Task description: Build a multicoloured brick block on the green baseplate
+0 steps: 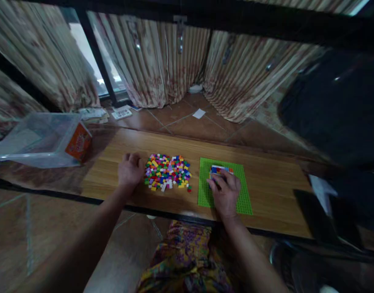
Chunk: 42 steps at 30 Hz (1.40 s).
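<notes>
A loose pile of small multicoloured toy bricks (167, 171) lies on the wooden board. At its left edge rests my left hand (129, 170), fingers curled in; whatever they hold, if anything, is hidden. To the right of the pile lies a bright green studded baseplate (205, 193). On its upper part sits a low block of joined toy bricks (219, 167) in white, blue, red and orange. My right hand (226, 191) reaches over this block, thumb and fingers closed on its near side. The hand covers much of the block.
A clear plastic bin (46, 156) with an orange label stands at the left. Papers (93, 114) and a white sheet (199, 113) lie on the tiled floor beyond the board (275, 195). Striped curtains (162, 69) hang behind. A dark-clothed person (336, 110) is at the right.
</notes>
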### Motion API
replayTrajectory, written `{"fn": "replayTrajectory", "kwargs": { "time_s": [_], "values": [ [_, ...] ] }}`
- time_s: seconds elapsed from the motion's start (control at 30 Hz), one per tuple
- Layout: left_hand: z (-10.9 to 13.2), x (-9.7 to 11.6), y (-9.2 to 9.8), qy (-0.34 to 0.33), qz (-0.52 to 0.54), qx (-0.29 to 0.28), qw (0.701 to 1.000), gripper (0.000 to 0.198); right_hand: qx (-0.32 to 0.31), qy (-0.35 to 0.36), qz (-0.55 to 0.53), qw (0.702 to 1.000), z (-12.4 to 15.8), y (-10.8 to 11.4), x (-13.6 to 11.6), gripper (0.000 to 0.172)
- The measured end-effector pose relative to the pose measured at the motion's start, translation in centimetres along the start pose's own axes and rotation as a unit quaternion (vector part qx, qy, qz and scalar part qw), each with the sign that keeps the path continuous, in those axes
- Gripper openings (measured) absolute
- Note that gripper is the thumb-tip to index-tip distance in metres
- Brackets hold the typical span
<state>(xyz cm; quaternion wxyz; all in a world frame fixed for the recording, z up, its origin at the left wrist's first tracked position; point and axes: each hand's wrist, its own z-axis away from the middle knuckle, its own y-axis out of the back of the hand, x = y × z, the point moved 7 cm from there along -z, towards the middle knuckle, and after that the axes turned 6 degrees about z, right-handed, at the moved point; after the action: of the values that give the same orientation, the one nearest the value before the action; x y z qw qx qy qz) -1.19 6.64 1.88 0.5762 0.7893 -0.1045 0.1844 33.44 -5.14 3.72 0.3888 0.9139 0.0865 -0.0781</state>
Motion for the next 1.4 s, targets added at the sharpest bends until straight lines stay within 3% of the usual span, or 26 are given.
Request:
{"fn": "replayTrajectory", "kwargs": {
  "time_s": [0.43,0.73,1.13,1.4],
  "values": [
    [-0.1,-0.3,-0.2,-0.012,0.004,0.021,1.0,0.03,0.028,-0.066,-0.053,0.996,-0.2,0.4,0.0,0.015],
    [-0.2,-0.2,-0.2,-0.009,0.005,0.021,1.0,0.029,0.036,-0.046,-0.036,0.998,-0.2,0.8,-0.2,0.015],
    [-0.2,-0.2,-0.2,-0.02,0.0,0.021,1.0,0.028,-0.038,-0.013,0.046,0.998,1.7,0.7,-0.5,0.022],
    [0.0,-0.2,-0.1,-0.007,0.01,0.015,1.0,0.03,-0.053,-0.052,-0.044,0.996,1.2,1.1,0.2,0.026]
  ]
}}
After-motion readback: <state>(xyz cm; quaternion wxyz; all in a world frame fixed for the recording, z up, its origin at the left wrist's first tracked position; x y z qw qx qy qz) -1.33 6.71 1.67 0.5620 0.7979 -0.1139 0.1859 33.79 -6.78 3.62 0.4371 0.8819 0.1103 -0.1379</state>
